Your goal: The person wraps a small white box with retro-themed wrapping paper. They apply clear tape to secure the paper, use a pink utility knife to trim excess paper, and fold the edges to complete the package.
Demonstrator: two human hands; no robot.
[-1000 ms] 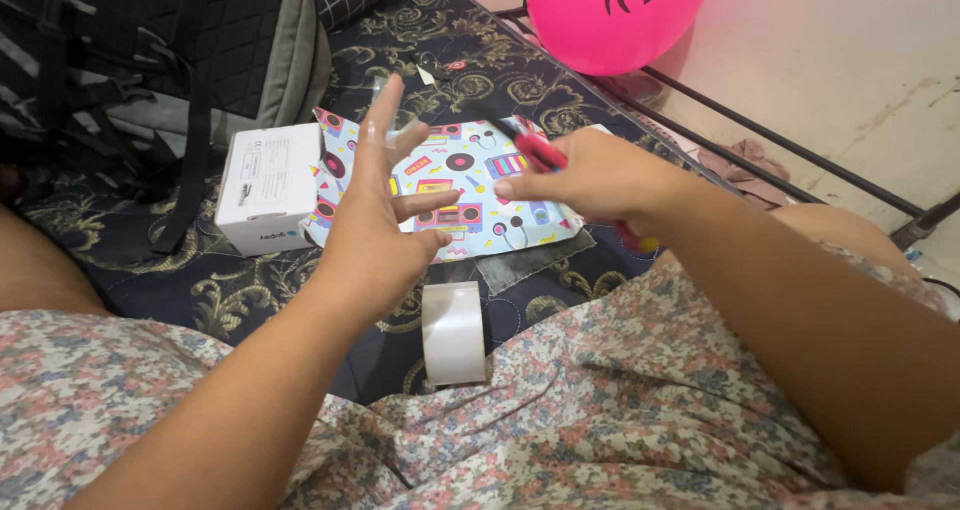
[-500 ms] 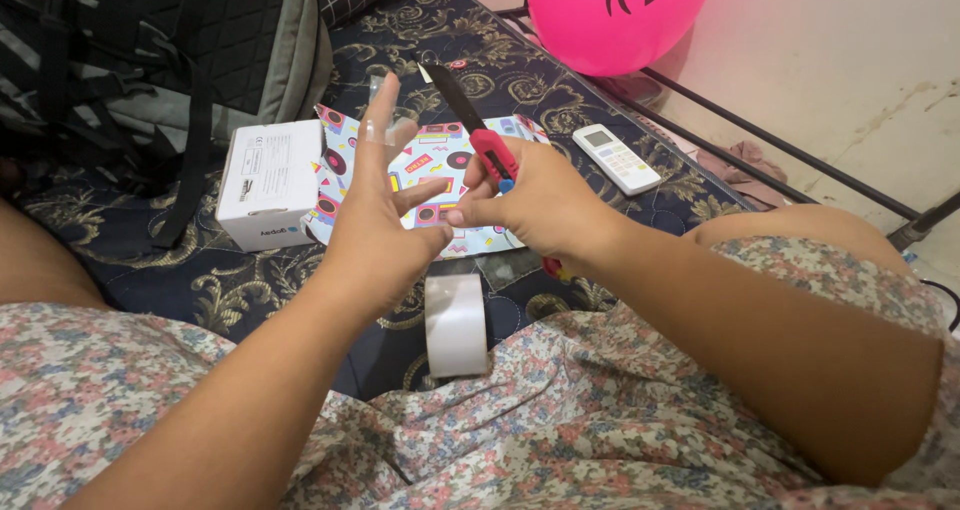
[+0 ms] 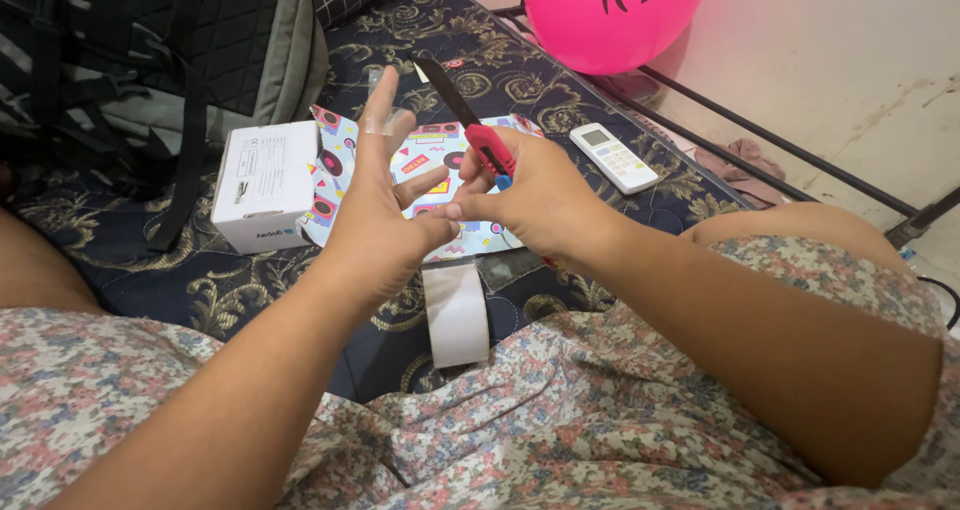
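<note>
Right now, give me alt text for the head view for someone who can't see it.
The right hand grips a red utility knife, blade out, beside the raised, open left hand with clear tape on a fingertip. Below lie patterned wrapping paper, a white box and a tape roll.

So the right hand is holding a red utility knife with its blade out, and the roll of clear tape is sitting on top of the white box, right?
Not quite. In the head view the roll of clear tape lies on the dark patterned bedspread below the hands, apart from the white box. The right hand does hold the red utility knife, blade out.
</note>
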